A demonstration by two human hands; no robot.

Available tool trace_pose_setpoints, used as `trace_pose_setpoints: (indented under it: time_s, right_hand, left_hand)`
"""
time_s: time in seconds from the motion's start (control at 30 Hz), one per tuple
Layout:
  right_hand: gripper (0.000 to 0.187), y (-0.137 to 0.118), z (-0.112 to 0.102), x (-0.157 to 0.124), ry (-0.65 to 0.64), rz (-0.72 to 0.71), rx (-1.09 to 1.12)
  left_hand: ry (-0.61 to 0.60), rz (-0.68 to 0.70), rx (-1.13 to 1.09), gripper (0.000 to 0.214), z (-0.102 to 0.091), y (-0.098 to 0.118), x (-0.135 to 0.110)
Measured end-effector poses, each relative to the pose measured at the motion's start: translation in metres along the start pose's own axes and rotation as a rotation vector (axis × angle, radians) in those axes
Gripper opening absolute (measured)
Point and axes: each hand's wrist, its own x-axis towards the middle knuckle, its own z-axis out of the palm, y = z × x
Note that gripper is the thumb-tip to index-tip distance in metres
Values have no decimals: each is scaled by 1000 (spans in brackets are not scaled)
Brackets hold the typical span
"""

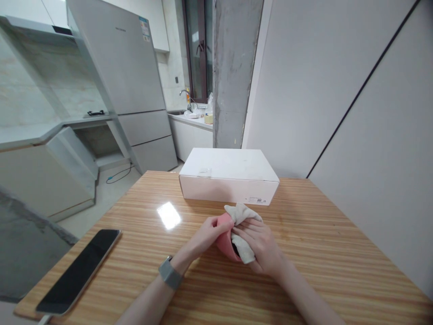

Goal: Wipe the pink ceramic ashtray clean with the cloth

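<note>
My left hand (211, 232), with a grey watch on its wrist, grips a pink rounded object (223, 246) by its upper edge. A dark area shows along the object's right side; its exact kind I cannot make out. My right hand (262, 241) is closed on a whitish cloth (244, 248) and presses it against the pink object's right side. Part of the cloth bunches up above the fingers. Both hands are over the middle of the wooden table (304, 271), in front of a white box (230, 189).
A black phone (79, 271) with a white cable lies at the table's left edge. Behind the table are a grey fridge (125, 67), a sink counter (192, 128) and a bare concrete pillar (233, 72). A white wall (338, 67) runs along the right.
</note>
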Motion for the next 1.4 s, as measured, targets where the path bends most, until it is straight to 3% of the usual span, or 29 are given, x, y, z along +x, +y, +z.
trace_pose_setpoints:
  time_s: [0.13, 0.3, 0.5, 0.7, 0.9, 1.0, 1.23, 1.33, 1.4]
  right_hand:
    - [37, 1, 1, 1, 1, 50, -7]
    - [36, 7, -3, -3, 18, 128, -98]
    - [42, 8, -4, -5, 25, 35, -13]
    - [39, -7, 7, 3, -15, 59, 117]
    - [35, -5, 6, 3, -18, 60, 78]
    - [35, 1, 4, 1, 9, 60, -12]
    - [40, 12, 2, -11, 44, 87, -170]
    - [46, 9, 3, -11, 21, 10, -128]
    - [48, 3, 4, -8, -15, -12, -89]
  left_hand:
    - [8, -1, -34, 35, 2, -3, -1]
    - [23, -11, -289, 56, 18, -6, -6]
    - [-52, -32, -504, 50, 23, -4, -7]
    - [87, 11, 74, 39, 7, 3, -3]
    - [95, 35, 113, 31, 3, 8, -4]
    - [94, 65, -5, 33, 10, 6, -5]
    - [27, 90, -571, 37, 34, -9, -8]
    - [-59, 37, -629, 46, 32, -7, -5]
    - [-68, 10, -549, 52, 26, -4, -2]
